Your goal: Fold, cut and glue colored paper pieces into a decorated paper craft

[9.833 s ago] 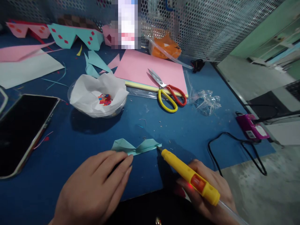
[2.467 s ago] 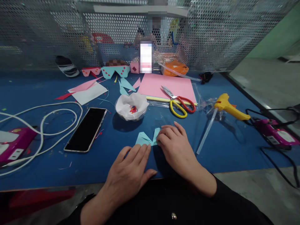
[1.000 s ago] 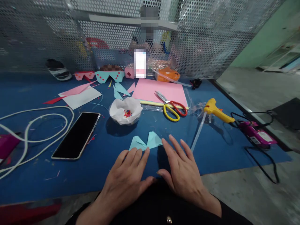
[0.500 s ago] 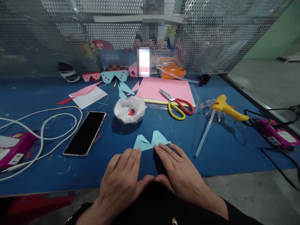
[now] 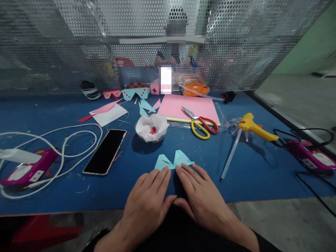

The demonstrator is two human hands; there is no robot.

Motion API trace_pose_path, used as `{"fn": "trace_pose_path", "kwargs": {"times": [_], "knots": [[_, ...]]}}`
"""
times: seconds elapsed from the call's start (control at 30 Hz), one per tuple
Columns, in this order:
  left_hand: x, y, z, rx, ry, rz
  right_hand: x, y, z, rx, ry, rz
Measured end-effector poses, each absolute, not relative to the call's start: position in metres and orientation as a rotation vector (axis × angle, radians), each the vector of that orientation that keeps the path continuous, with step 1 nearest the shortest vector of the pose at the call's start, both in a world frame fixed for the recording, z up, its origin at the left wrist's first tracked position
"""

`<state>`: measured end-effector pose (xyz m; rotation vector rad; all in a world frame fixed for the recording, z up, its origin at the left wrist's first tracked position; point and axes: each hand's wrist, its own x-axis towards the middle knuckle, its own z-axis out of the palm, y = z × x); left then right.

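A light-blue paper piece (image 5: 181, 158) with two raised points and a notch between them lies at the front middle of the blue table. My left hand (image 5: 151, 196) rests palm down, fingers stretched, its fingertips on the paper's lower left edge. On the lower right edge lie the fingertips of my right hand (image 5: 201, 192), also flat. Both thumbs meet near the table's front edge. Just behind the paper stands a bowl (image 5: 152, 128) lined with white paper and holding small red bits. Red-and-yellow-handled scissors (image 5: 201, 122) lie on pink sheets (image 5: 189, 105).
Left are a black phone (image 5: 105, 152), white cable (image 5: 63, 150) and magenta power strip (image 5: 34, 168). Right are a yellow glue gun (image 5: 253, 126) with its stick and another power strip (image 5: 312, 156). Paper masks (image 5: 135, 93) stand near the mesh panel (image 5: 141, 52).
The whole view has shifted, so the table's items appear further right and slightly lower. My left hand appears closer to my right hand, its fingertips further along the blue paper's edge.
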<state>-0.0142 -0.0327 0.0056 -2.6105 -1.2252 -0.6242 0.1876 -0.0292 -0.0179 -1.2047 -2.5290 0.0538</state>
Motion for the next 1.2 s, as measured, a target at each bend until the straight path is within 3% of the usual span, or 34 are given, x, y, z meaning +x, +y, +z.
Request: {"fn": "trace_pose_path", "kwargs": {"times": [0.47,0.77,1.2], "knots": [[-0.027,-0.037,-0.003,-2.479,-1.297,-0.575,0.204,-0.038,-0.024,-1.393,-2.392,-0.096],[-0.026,-0.038,-0.009,-2.468,-1.341,-0.596,0.178,-0.032,-0.018,-1.115,-2.556,0.145],[-0.050,-0.040,-0.012,-2.298,-1.294,-0.645,0.204,-0.030,-0.024,-1.422,-2.387,-0.013]]}}
